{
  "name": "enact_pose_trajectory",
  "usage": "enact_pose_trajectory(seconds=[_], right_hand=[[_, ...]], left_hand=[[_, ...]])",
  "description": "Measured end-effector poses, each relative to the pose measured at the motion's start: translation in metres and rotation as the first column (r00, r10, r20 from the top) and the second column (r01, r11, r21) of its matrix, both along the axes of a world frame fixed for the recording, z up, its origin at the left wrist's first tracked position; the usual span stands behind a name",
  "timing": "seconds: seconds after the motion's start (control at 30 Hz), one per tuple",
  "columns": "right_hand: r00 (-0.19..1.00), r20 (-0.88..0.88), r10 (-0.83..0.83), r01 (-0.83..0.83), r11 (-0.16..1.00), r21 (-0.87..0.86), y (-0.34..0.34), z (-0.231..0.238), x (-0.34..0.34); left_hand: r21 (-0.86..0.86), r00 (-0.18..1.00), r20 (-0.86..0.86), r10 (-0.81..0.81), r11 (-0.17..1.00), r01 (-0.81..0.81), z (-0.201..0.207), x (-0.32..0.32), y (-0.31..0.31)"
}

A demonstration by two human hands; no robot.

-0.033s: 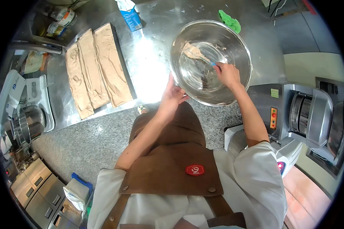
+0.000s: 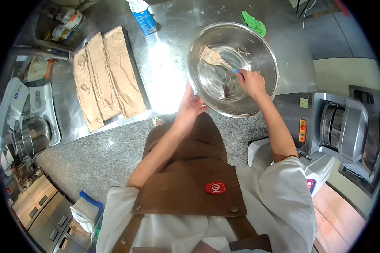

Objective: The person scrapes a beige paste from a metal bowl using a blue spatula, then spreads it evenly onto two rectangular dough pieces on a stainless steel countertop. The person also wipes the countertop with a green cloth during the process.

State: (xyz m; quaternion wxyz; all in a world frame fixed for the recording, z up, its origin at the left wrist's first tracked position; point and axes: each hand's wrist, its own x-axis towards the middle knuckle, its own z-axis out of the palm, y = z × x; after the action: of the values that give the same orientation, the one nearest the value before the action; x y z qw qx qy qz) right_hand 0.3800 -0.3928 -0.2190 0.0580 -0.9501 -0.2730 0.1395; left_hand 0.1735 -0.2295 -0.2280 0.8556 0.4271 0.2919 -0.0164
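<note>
A large steel mixing bowl (image 2: 264,55) stands on the metal worktop at the near right, tan cream smeared over its inside. My right hand (image 2: 253,84) reaches over the bowl, closed round the blue handle of a spatula (image 2: 215,58). Cream coats the spatula's blade, which is inside the bowl toward its left wall. At the bowl's near-left rim, my left hand (image 2: 192,104) holds it from outside, some fingers hidden under the rim. To the left lie three long strips covered in tan cream (image 2: 107,76), side by side, with a dark tray edge along their right.
Beyond the strips is a blue and white carton (image 2: 144,19). A crumpled green cloth (image 2: 253,23) lies behind the bowl. White scales (image 2: 41,105) and steel bowls (image 2: 33,135) are at the far left. A steel machine (image 2: 337,122) stands at right.
</note>
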Motion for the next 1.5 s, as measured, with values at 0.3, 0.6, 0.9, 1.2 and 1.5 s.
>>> enact_pose_trajectory(seconds=[0.3,0.6,0.9,1.2,1.5], right_hand=[[0.999,0.013,0.048,-0.05,0.963,0.265,-0.016,-0.004,-0.004],[0.982,0.116,0.15,-0.184,0.905,0.384,-0.026,0.02,-0.011],[0.933,0.248,0.26,-0.336,0.876,0.346,-0.027,0.044,-0.008],[0.756,0.487,0.438,-0.544,0.833,0.096,-0.014,0.088,0.009],[0.746,0.417,0.52,-0.633,0.749,0.198,0.019,0.136,0.026]], left_hand=[[0.03,1.0,-0.017,0.007,1.0,-0.006,0.008,0.001,-0.002],[-0.001,1.0,0.01,0.023,1.0,-0.023,-0.001,-0.002,-0.002],[-0.003,1.0,0.001,0.02,1.0,-0.02,0.005,-0.002,-0.002],[-0.006,1.0,0.009,0.014,1.0,-0.014,-0.003,-0.004,-0.003],[0.037,1.0,-0.019,0.01,0.999,-0.01,-0.004,-0.002,-0.002]])
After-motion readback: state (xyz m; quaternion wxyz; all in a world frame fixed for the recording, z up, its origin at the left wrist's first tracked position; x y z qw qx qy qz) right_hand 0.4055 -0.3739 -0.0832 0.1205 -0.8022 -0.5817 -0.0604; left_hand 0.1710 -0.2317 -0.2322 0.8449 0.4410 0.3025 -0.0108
